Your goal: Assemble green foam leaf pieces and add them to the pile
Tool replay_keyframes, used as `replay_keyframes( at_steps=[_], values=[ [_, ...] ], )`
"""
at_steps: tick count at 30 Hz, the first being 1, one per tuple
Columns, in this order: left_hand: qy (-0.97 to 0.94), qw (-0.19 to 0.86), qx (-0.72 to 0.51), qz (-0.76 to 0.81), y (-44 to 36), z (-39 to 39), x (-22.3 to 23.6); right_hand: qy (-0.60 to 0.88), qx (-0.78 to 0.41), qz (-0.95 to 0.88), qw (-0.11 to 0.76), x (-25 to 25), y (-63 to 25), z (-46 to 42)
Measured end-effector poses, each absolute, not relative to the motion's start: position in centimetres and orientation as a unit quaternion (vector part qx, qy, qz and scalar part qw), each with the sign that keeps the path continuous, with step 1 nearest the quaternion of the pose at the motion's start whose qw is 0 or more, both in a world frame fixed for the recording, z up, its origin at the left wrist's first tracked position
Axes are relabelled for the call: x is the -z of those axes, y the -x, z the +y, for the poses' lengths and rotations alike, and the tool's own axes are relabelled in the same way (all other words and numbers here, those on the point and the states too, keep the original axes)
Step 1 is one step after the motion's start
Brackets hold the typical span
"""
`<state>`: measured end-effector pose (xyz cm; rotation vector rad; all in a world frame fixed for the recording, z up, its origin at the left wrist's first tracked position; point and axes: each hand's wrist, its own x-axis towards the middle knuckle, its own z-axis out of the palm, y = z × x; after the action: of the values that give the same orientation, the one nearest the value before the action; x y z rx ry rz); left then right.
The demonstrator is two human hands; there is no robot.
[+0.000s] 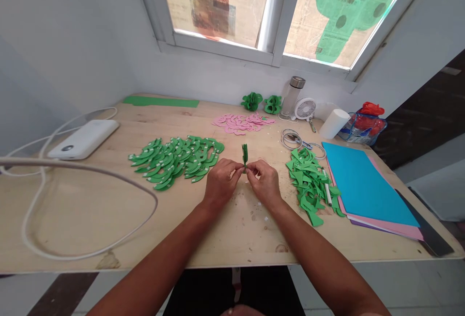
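Observation:
Between my two hands stands a thin stack of green paper cutouts, held upright on edge. My left hand pinches its lower end from the left, thumb against fingers. From the right, my right hand pinches the same lower end, its fingertips almost meeting the left ones. A spread of curved green paper pieces with small white patches lies left of my left hand. Beyond my hands is a pile of pink paper cutouts. Green paper scraps are heaped to the right of my right hand.
A white power bank with looping cables lies left. Two green paper ornaments, a glass bottle and a small fan stand at the back. Tape rolls, a white marker and coloured sheets are right.

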<state>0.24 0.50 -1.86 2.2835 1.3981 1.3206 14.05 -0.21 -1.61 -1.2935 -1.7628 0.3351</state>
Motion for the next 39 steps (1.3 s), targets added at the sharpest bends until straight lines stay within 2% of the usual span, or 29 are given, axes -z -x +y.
replay_keyframes(
  at_steps=[27, 39],
  values=[
    [-0.753, 0.129, -0.432, 0.478, -0.23, 0.46, 1.65, 0.535, -0.195, -0.685, 0.454, 1.7, -14.16, 0.07],
    [-0.728, 0.155, -0.444, 0.498, -0.34, 0.39, 1.43, 0.541, -0.29, -0.627, 0.48, 2.11, -14.13, 0.35]
  ],
)
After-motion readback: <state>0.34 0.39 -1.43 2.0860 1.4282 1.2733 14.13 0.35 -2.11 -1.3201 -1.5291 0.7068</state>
